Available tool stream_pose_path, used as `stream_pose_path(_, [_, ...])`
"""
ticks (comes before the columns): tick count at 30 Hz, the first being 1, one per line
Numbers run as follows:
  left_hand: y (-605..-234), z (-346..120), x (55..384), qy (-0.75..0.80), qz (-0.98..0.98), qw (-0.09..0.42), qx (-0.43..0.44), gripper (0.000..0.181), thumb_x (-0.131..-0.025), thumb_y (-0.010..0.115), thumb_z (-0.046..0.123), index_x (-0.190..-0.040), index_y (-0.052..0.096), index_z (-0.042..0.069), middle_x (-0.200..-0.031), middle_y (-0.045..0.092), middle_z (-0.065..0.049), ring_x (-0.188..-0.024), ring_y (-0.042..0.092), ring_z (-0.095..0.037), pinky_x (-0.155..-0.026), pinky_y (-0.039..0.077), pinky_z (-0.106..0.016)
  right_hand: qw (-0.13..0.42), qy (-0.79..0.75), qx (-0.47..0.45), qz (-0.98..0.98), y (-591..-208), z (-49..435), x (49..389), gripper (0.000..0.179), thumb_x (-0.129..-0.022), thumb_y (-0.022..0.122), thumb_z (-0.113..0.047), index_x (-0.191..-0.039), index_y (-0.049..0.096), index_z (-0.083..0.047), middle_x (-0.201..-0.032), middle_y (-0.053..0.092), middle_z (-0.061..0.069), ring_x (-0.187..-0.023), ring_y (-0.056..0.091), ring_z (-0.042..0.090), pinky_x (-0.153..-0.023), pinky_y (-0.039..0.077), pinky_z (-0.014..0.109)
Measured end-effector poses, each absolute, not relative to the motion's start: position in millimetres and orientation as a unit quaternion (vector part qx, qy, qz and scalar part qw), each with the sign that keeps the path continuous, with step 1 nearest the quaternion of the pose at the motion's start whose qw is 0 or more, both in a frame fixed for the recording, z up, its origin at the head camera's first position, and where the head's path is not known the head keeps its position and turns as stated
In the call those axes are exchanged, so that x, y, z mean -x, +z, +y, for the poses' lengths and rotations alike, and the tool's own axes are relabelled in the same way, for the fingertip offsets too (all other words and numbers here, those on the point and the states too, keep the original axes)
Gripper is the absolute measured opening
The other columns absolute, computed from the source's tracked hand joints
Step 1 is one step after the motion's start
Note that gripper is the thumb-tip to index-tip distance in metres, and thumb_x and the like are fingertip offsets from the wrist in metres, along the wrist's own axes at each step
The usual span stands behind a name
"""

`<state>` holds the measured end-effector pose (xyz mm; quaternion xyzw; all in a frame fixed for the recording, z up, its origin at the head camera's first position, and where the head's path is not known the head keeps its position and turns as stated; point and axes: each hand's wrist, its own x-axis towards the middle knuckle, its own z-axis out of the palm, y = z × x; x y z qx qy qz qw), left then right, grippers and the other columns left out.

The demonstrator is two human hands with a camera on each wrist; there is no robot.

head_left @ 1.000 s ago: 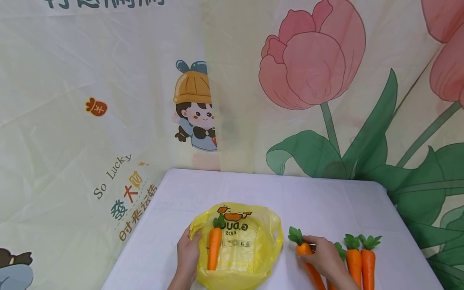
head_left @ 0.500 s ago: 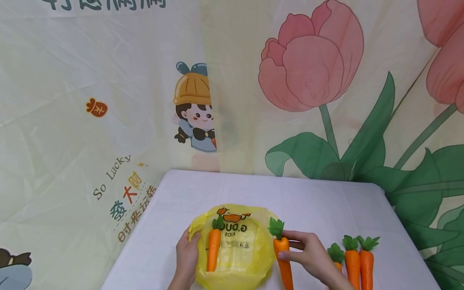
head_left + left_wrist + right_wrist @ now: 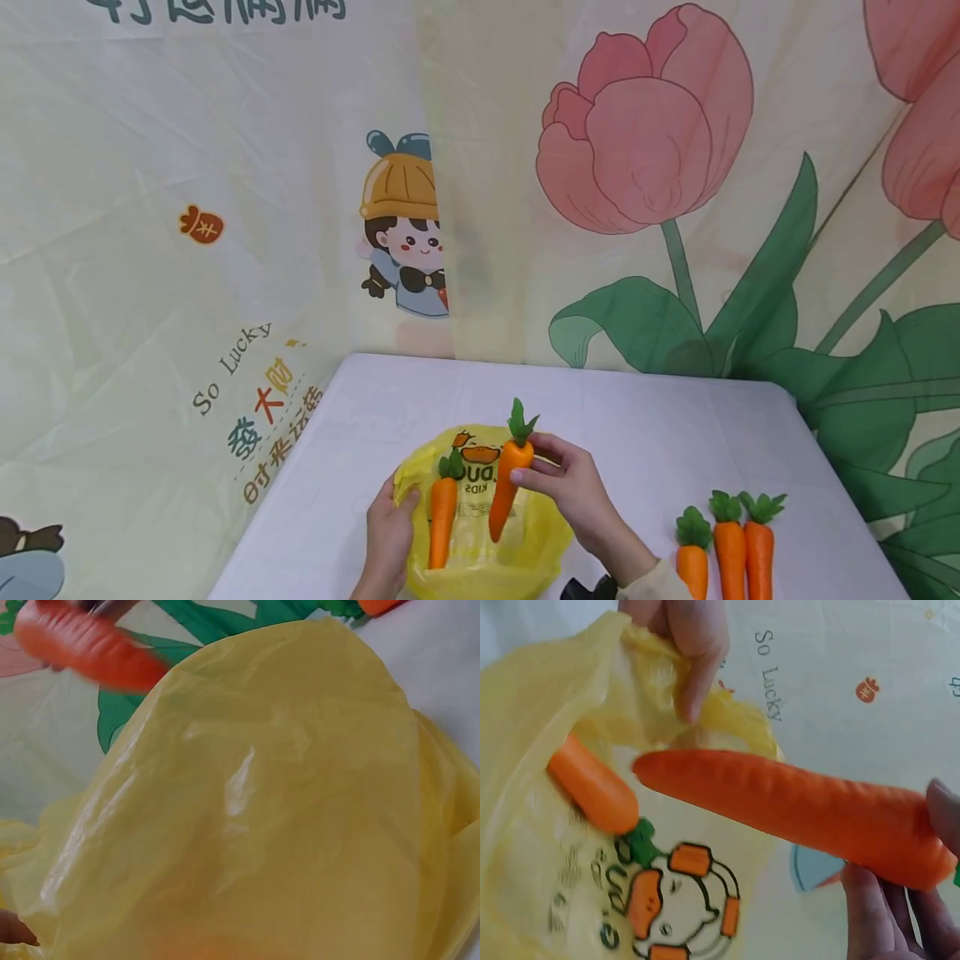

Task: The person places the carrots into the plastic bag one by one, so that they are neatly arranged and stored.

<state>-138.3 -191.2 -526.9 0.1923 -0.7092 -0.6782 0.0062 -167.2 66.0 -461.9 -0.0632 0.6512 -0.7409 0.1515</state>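
A yellow plastic bag [image 3: 536, 533] with a printed duck lies open on the table, its left edge pinched by my left hand [image 3: 388, 533]. One carrot [image 3: 442, 521] rests in the bag, leafy end toward the back. My right hand [image 3: 573, 487] holds a second carrot [image 3: 513, 483] near its leafy top, over the bag with the tip pointing down. In the right wrist view the held carrot [image 3: 780, 799] lies between thumb and fingers, its tip close to the bag's mouth. The bag's yellow film [image 3: 262, 787] fills most of the left wrist view.
Three more carrots [image 3: 729, 542] lie side by side at the right of the white table [image 3: 630, 433]. A black object [image 3: 588, 588] shows at the right wrist. A printed curtain [image 3: 495, 250] hangs behind the table's back edge.
My right hand has lifted a carrot from the group on the right and carried it left over the bag. The left hand has stayed at the bag's edge.
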Motion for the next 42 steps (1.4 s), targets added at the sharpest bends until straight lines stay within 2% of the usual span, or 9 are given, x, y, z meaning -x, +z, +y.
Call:
stream_pose_path(8, [-529.0,-191.1,139.8,-0.687,-0.701,0.010,-0.189,0.055,-0.107,0.041,0.006,-0.158,0.023,-0.003,-0.162,0.029,-0.021,-0.147,0.029,-0.039,-0.121,0.030,-0.053,0.141,-0.791,0.023,0.594,-488.5,26.3,179.4,0.072,-0.089,0.080,-0.020,-0.144,0.043,0.009,-0.140,0.051,0.023,-0.117,0.063,0.027,-0.098,0.057,0.036])
stream_pose_path(22, [-530.4,-195.1,144.2,-0.686,-0.703,0.003,-0.189,0.055,-0.106,0.040,0.003,-0.158,0.023,-0.003,-0.163,0.027,-0.020,-0.149,0.026,-0.038,-0.121,0.028,-0.053,0.186,-0.749,-0.024,0.635,-540.5,-2.2,172.9,0.064,-0.084,0.084,-0.012,-0.134,0.053,0.011,-0.124,0.058,0.021,-0.100,0.069,0.024,-0.088,0.062,0.035])
stream_pose_path(30, [-531.3,-193.7,143.5,-0.691,-0.699,0.004,-0.182,0.054,-0.107,0.041,0.005,-0.158,0.024,-0.003,-0.161,0.029,-0.021,-0.147,0.029,-0.038,-0.120,0.031,-0.052,0.190,-0.700,-0.029,0.687,-554.5,-1.4,176.6,0.062,-0.087,0.082,-0.014,-0.135,0.054,0.012,-0.118,0.062,0.017,-0.088,0.069,0.021,-0.073,0.065,0.042])
stream_pose_path(37, [-529.5,-191.4,143.7,-0.686,-0.702,-0.003,-0.191,0.054,-0.107,0.041,0.007,-0.158,0.025,-0.001,-0.162,0.029,-0.019,-0.148,0.028,-0.038,-0.120,0.030,-0.053,0.201,-0.710,-0.042,0.674,-567.7,-2.8,180.3,0.058,-0.090,0.077,-0.007,-0.136,0.051,0.016,-0.114,0.061,0.020,-0.090,0.069,0.023,-0.077,0.065,0.044])
stream_pose_path(42, [-528.9,-190.2,143.2,-0.693,-0.696,-0.001,-0.187,0.054,-0.106,0.041,0.005,-0.158,0.025,-0.002,-0.161,0.029,-0.021,-0.147,0.029,-0.039,-0.120,0.030,-0.053,0.208,-0.726,-0.040,0.654,-572.1,-4.1,182.5,0.050,-0.092,0.073,-0.003,-0.134,0.052,0.016,-0.118,0.063,0.022,-0.097,0.069,0.026,-0.084,0.063,0.046])
